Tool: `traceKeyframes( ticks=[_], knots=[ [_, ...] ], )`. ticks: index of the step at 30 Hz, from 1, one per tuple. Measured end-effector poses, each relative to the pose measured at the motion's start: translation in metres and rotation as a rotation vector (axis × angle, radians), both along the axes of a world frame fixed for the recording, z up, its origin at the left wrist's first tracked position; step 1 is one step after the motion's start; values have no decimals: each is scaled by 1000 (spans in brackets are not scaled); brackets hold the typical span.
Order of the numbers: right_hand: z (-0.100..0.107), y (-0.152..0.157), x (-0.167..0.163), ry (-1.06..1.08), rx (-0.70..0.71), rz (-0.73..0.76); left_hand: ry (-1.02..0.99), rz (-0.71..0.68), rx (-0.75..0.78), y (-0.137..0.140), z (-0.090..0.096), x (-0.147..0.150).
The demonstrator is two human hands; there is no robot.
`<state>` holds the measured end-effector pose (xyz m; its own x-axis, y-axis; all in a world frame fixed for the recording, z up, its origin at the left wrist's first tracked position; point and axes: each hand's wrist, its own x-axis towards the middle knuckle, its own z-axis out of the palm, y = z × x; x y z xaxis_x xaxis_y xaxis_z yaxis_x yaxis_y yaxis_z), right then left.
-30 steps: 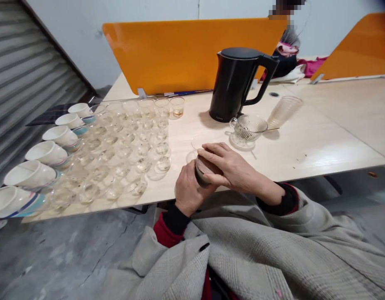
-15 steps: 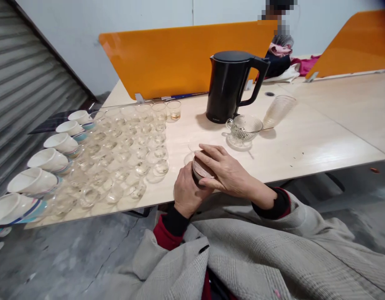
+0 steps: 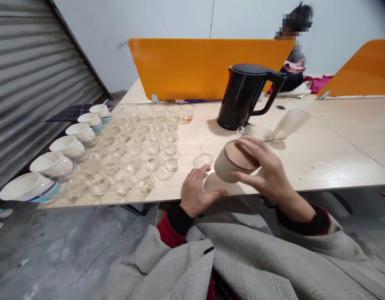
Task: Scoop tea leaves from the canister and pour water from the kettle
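Many clear cups (image 3: 134,153), black kettle (image 3: 241,98), glass cup (image 3: 258,132) partly behind right hand (image 3: 269,171)

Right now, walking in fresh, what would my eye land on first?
Probably the tall black kettle, standing on the table before an orange divider. Then the rows of clear cups at the table's left, with white cups along their outer edge. Nearest you, the right hand holds a tilted beige container.
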<state>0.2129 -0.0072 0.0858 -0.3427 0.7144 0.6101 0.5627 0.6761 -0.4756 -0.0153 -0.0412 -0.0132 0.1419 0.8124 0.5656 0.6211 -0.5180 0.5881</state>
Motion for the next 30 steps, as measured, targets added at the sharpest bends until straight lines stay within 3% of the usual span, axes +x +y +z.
traceKeyframes(
  ticks=[3, 6, 9, 14, 22, 30],
  knots=[
    [31, 28, 6, 70, 110, -65, -36, -32, 41, 1, 1, -1],
    [48, 75, -2, 78, 172, -119, -53, -28, 49, 2, 0, -1],
    [45, 128, -20, -21, 109, -160, -70, -16, 25, 2, -1, 0],
    [17, 195, -56, -152, -12, -170, -110, -21, -38, 0, 0, 1],
    [-18, 229, -85, -302, -196, -100, -110, -26, -29, 0, 1, 1],
    [-21, 235, -83, -339, -257, -69, -73, -11, -9, 1, 0, 2]
  ],
)
